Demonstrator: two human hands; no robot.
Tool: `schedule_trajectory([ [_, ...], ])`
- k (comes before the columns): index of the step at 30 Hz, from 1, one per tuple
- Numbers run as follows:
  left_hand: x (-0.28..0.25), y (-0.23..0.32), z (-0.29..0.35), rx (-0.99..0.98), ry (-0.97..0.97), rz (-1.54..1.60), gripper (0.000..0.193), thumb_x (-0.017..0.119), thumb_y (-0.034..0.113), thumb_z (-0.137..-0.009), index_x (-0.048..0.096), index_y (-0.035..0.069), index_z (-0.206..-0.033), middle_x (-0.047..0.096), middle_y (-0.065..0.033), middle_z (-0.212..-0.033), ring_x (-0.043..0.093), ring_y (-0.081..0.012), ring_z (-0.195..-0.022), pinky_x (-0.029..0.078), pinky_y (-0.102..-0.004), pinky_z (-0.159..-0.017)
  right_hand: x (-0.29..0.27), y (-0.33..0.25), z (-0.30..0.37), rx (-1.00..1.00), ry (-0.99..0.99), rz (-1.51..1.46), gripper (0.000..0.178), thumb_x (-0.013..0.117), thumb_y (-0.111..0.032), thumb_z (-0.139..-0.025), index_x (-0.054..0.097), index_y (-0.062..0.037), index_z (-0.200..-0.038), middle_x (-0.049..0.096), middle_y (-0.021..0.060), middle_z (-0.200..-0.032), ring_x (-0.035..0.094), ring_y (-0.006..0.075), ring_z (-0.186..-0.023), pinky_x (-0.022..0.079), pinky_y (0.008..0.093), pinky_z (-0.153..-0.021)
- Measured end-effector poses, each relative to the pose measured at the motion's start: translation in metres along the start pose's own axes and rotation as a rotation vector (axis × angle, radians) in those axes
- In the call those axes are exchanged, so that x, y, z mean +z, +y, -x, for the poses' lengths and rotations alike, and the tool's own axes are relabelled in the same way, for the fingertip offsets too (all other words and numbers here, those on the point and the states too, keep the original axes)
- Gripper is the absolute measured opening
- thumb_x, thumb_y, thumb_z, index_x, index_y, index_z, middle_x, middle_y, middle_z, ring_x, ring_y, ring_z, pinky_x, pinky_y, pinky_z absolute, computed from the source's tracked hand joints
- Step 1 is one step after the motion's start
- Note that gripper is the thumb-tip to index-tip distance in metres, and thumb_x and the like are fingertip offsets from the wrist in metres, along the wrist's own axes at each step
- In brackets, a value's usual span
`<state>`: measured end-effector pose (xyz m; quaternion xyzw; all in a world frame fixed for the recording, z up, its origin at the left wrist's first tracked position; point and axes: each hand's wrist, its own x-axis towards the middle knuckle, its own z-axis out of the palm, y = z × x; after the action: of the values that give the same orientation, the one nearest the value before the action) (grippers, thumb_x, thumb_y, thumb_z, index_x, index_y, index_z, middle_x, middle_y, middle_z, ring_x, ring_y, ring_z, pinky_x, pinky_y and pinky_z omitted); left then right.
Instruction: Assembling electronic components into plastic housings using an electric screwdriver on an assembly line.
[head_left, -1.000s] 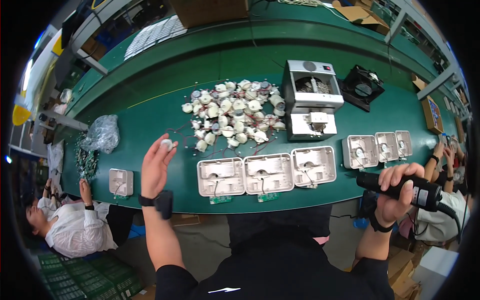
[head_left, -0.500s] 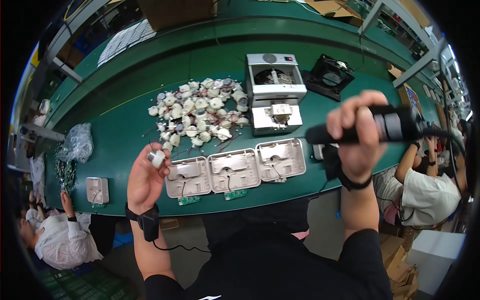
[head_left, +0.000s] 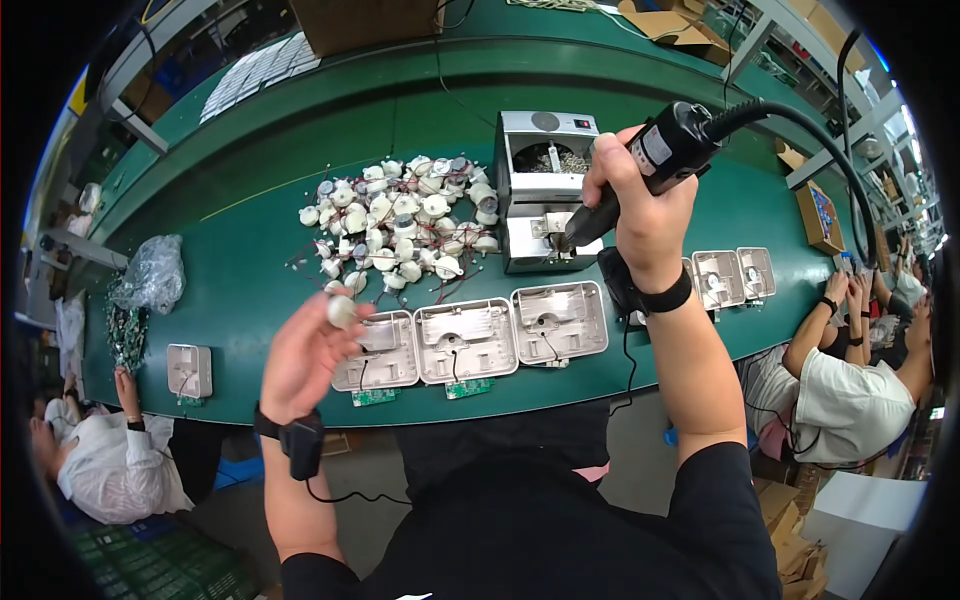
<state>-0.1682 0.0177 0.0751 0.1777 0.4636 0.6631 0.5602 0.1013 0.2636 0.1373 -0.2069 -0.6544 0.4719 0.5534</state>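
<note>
My right hand point(head_left: 648, 222) is wrapped around a black corded electric screwdriver point(head_left: 668, 145). Its front end points down at the lower front of a grey screw feeder point(head_left: 522, 182); whether it touches is hard to tell. Between the fingers of my left hand point(head_left: 303, 358) sits a small white motor point(head_left: 342, 312), slightly blurred, above the leftmost of three open white plastic housings point(head_left: 378, 372). Green circuit boards point(head_left: 470, 389) lie at the housings' near edges, joined by dark wires. A pile of similar white motors point(head_left: 400, 215) with red wires lies beyond them.
Right of the feeder, partly behind my hand, is a black fan-like device. More white housings point(head_left: 718, 280) stand at right. Far left hold a clear plastic bag point(head_left: 155, 275), a heap of boards point(head_left: 128, 335) and one housing point(head_left: 190, 372). People sit at both sides.
My right hand has carried the screwdriver left and away from me, turning its front end down to the feeder. My left hand has shifted slightly toward the left housing, still holding the motor.
</note>
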Motion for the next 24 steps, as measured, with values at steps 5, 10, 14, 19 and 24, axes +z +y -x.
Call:
schedule_trajectory([
  [5,-0.015,0.007,0.009,-0.129,-0.022,-0.2,0.036,0.047,0.026,-0.104,0.052,-0.001,-0.127,0.066,-0.0183,-0.114,0.067,-0.0162,-0.087,0.056,-0.0257,-0.072,-0.011,-0.016,0.016,0.05,0.007,-0.09,0.015,0.061,-0.012,-0.092,0.052,-0.0018,-0.098,0.054,0.0065,-0.071,0.054,0.0157,-0.055,0.045,0.0279,-0.053],
  [10,-0.104,0.028,-0.008,-0.018,0.446,-0.347,0.034,0.048,0.025,-0.103,0.055,0.0,-0.125,0.069,-0.0133,-0.11,0.068,-0.0133,-0.086,0.054,-0.0224,-0.068,-0.028,-0.045,0.039,0.035,-0.041,-0.252,0.019,0.055,-0.017,-0.095,0.047,-0.0048,-0.106,0.051,0.0059,-0.077,0.049,0.0146,-0.058,0.043,0.0295,-0.056],
  [14,-0.103,0.024,0.005,0.025,0.289,-0.229,0.032,0.05,0.024,-0.102,0.056,0.001,-0.124,0.067,-0.0145,-0.114,0.066,-0.0137,-0.092,0.053,-0.0237,-0.074,-0.034,-0.056,0.058,0.026,-0.033,-0.293,0.023,0.059,-0.014,-0.092,0.045,-0.0035,-0.107,0.052,0.0095,-0.077,0.049,0.0164,-0.057,0.046,0.0305,-0.056],
  [19,0.01,-0.011,0.02,0.187,0.132,-0.322,0.027,0.06,0.017,-0.097,0.059,0.002,-0.12,0.066,-0.0124,-0.114,0.063,-0.0155,-0.095,0.051,-0.0269,-0.082,-0.045,-0.065,0.069,0.015,-0.064,-0.293,0.029,0.059,-0.023,-0.092,0.044,-0.0051,-0.109,0.051,0.0086,-0.078,0.049,0.0158,-0.058,0.045,0.0308,-0.057],
  [24,0.095,-0.056,0.006,0.25,-0.19,-0.987,0.028,0.072,0.006,-0.082,0.067,0.004,-0.11,0.067,-0.0078,-0.102,0.063,-0.0177,-0.095,0.048,-0.0291,-0.084,-0.05,-0.064,0.075,-0.004,-0.024,-0.221,0.031,0.056,-0.031,-0.093,0.044,-0.0068,-0.108,0.049,0.006,-0.077,0.049,0.0155,-0.056,0.044,0.0318,-0.057],
])
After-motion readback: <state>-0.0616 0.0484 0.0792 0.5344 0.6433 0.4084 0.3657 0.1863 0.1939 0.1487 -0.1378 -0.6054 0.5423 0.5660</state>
